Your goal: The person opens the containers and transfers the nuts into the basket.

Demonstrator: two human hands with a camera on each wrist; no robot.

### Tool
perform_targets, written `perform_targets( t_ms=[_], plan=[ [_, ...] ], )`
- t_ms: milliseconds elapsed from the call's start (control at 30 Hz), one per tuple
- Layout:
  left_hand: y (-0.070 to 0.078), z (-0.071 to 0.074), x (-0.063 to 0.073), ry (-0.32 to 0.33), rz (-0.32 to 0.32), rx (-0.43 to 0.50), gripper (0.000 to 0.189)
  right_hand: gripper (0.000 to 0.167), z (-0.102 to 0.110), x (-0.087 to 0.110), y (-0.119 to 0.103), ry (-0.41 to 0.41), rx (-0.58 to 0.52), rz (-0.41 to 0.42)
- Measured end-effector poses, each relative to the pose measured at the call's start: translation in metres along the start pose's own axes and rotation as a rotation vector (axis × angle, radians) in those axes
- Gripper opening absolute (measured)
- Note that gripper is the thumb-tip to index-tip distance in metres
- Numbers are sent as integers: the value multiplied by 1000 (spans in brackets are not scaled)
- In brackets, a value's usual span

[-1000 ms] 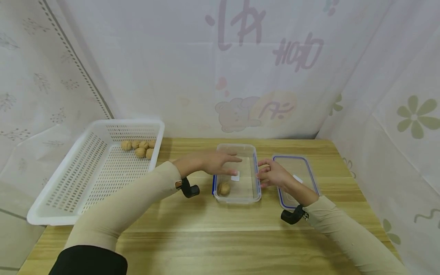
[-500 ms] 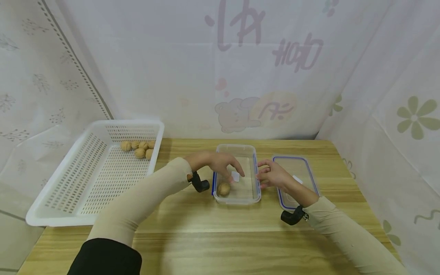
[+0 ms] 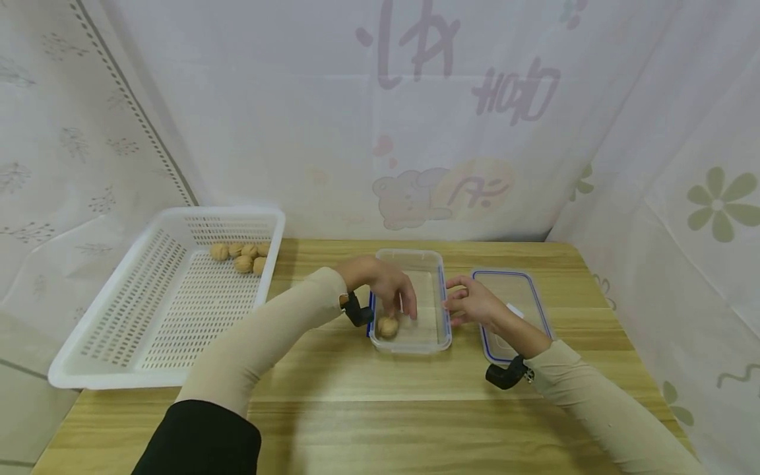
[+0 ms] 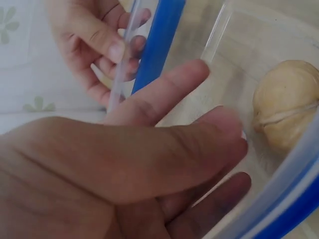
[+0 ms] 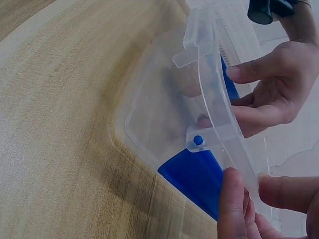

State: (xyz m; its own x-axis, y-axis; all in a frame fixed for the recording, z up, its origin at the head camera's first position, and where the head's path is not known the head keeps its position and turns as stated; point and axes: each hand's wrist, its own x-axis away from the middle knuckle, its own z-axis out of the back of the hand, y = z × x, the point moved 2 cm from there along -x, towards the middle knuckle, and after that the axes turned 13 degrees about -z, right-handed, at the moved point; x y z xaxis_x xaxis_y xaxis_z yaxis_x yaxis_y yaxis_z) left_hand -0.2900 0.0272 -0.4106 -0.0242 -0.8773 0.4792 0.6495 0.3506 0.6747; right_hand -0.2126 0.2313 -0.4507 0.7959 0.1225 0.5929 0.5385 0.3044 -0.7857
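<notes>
A clear plastic food container (image 3: 410, 347) with blue latches stands uncovered on the table. One walnut (image 3: 388, 327) lies in its near left corner. My left hand (image 3: 382, 280) reaches down into the container, fingers loosely bent and pointing downward beside that walnut. In the left wrist view, a gap separates the fingertips (image 4: 227, 122) from the walnut (image 4: 286, 104), and nothing shows between thumb and fingers. My right hand (image 3: 472, 303) pinches the container's right rim; the right wrist view has the thumb on one side of the rim and the fingers on the other, by a blue latch (image 5: 197, 174).
To the right lies a clear lid (image 3: 505, 284) with a blue seal, partly under my right forearm. A white perforated basket (image 3: 136, 277) stands at the left with several walnuts (image 3: 242, 264) in its far right corner. Printed curtains (image 3: 332, 132) hang behind and beside the table.
My left hand has swung from flat above the container to pointing down inside it, closer to the walnut. The right hand keeps its place on the rim.
</notes>
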Motion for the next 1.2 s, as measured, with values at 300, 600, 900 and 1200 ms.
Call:
perform_targets(
  t_ms=[300, 600, 900, 1200],
  plan=[
    [2, -5, -5, -81, 89, -1, 43, 51, 0, -1, -1, 9, 7, 2],
    [5, -12, -4, -75, 117, -45, 38, 51, 0, -2, -1, 9, 17, 3],
    [4, -14, -5, -49, 133, -98, 30, 51, 0, 0, 0, 1, 13, 2],
    [3, -11, -2, 65, 47, -39, 29, 51, 0, 3, -1, 6, 31, 4]
  ],
)
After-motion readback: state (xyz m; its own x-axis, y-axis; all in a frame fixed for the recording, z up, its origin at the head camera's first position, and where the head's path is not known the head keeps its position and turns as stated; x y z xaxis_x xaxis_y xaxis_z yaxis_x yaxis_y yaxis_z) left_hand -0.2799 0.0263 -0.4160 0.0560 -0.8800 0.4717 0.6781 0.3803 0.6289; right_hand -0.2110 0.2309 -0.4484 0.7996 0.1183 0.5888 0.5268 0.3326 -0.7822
